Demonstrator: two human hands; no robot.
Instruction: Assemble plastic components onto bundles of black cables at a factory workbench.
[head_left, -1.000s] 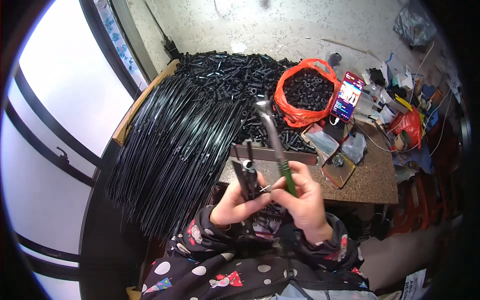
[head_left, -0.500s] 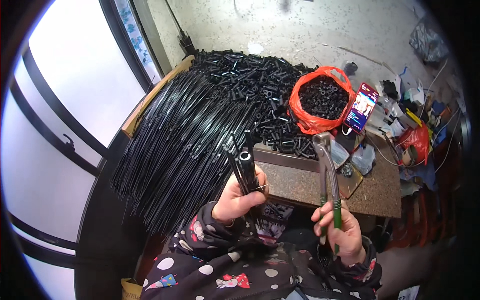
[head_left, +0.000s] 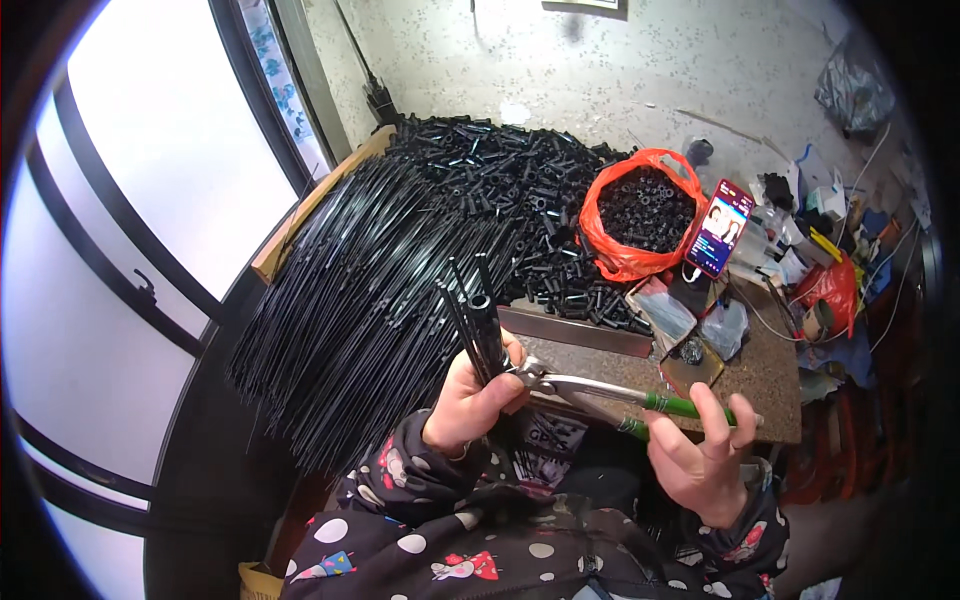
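My left hand (head_left: 474, 402) is closed round a black tube (head_left: 482, 306), its hollow end upward, together with several thin black rods (head_left: 452, 300). In my right hand (head_left: 697, 455) are pincers (head_left: 600, 388) with green-sleeved handles, held nearly level and pointing left. The fingers are partly spread over the handles, which stand somewhat apart. The metal head of the pincers is at my left thumb and fingertips, against the lower part of the bundle. What lies between the jaws is too small to make out.
A large spread of thin black rods (head_left: 340, 310) covers the table's left side. Behind it lies a heap of short black tubes (head_left: 500, 165). A red plastic bag (head_left: 593, 230) holds small black rings. A lit phone (head_left: 719, 228) leans beside it, with clutter and cables at the right.
The pincers have swung from upright to nearly level, and their head has come left to my left hand. The fingers of my right hand have spread on the handles.
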